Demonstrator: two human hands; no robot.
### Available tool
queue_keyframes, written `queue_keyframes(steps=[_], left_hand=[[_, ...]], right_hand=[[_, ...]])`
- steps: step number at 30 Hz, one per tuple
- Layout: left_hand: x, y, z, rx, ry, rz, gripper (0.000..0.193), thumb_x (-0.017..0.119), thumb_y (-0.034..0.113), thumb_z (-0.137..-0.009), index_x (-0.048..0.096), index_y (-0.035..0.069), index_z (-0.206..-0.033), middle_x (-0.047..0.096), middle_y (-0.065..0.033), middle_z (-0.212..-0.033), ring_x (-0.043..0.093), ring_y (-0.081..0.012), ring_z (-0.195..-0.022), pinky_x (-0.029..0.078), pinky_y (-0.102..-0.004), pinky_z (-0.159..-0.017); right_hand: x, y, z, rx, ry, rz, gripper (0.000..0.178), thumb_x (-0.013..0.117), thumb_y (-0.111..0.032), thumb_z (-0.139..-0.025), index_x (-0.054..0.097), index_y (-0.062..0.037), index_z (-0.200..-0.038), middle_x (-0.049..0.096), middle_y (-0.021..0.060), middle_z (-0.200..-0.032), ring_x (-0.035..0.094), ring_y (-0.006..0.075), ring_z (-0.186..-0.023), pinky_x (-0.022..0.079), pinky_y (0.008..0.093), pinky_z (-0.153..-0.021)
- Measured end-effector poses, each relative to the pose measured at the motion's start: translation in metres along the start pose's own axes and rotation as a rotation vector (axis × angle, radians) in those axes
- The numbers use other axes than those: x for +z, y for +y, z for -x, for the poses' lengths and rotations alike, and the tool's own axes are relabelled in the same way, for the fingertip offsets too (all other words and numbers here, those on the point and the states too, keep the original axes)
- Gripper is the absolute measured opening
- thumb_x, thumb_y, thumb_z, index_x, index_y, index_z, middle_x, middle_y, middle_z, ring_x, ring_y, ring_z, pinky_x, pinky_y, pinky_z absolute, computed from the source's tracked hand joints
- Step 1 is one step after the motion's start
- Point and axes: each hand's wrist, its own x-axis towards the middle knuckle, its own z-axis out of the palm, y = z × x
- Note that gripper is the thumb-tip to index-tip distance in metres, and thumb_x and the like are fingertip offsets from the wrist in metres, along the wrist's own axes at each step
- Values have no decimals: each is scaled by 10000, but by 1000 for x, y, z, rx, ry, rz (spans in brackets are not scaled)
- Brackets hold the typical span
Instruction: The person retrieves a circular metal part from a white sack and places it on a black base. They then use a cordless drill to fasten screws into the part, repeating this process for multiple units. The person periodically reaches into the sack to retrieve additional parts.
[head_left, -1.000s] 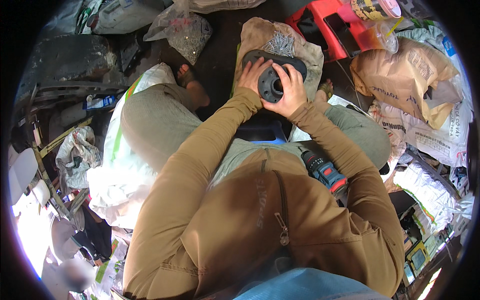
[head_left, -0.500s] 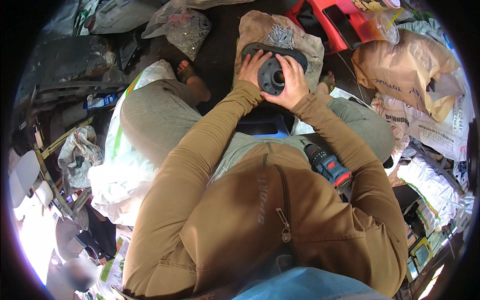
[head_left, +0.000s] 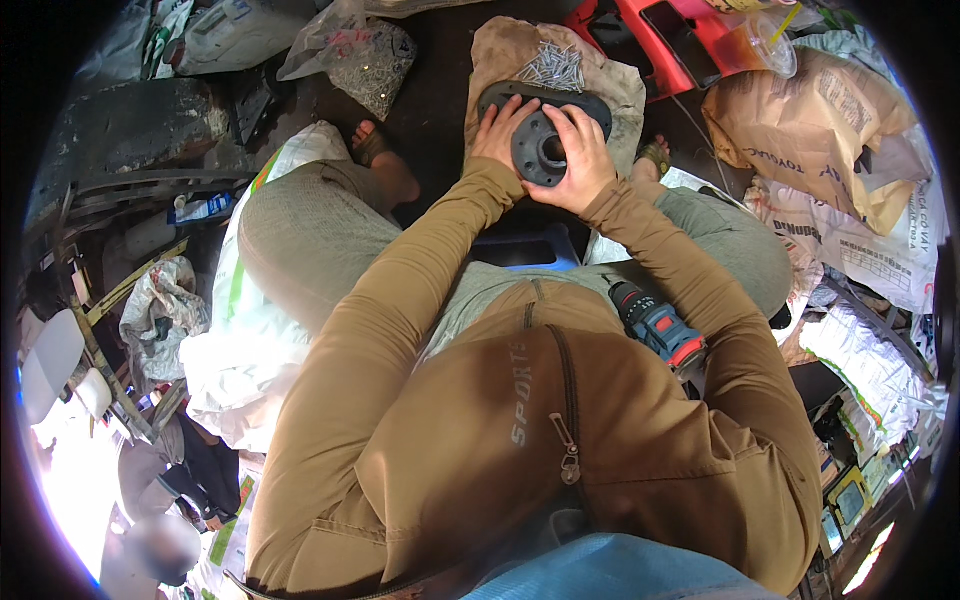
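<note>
Both hands are on a dark grey round flange (head_left: 528, 153) with a raised hub, a central hole and small holes round its rim. My right hand (head_left: 585, 165) grips its right side, thumb below and fingers across the top. On its upper left, my left hand (head_left: 500, 137) lies curled, with fingertips reaching toward a dark oval plate (head_left: 594, 103) just beyond. Whether flange and plate touch is hidden by the hands. A heap of silver screws (head_left: 556, 68) rests past the plate on a tan paper sack (head_left: 624, 95).
A cordless drill (head_left: 658, 325) lies by my right thigh. Beyond my left foot is a clear bag of small metal pieces (head_left: 375, 75). A red stool (head_left: 650, 45) and a drink cup (head_left: 770, 50) are at the far right, near a brown paper bag (head_left: 810, 130). Another person (head_left: 165, 480) is at lower left.
The flange appears tilted slightly more, with both hands still on it. Otherwise the view has only shifted a little.
</note>
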Motion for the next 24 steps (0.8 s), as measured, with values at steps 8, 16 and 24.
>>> queue_keyframes(steps=[8,16,24], left_hand=[[0,-1,0,5,19,11,785,728,331,-653,406,149,-1346,376,-27,-1443,260,-221,-1385,155,-414,-1146],[1,-1,0,-9,7,-4,731,692,313,-696,407,150,-1348,374,-14,-1446,257,-210,-1387,147,-408,-1148],[3,-2,0,-2,8,-2,773,715,323,-666,405,144,-1350,381,-11,-1439,262,-210,-1383,151,-412,-1149]], right_hand=[[-3,2,1,-19,-46,7,956,829,-286,-522,388,-44,-1335,402,221,-1243,442,409,-1107,404,456,-955],[1,1,2,5,-15,13,955,836,-306,-523,394,-50,-1331,403,219,-1238,436,408,-1115,403,460,-956],[3,1,3,-4,12,28,966,839,-310,-522,387,-53,-1336,401,223,-1238,431,412,-1116,401,462,-958]])
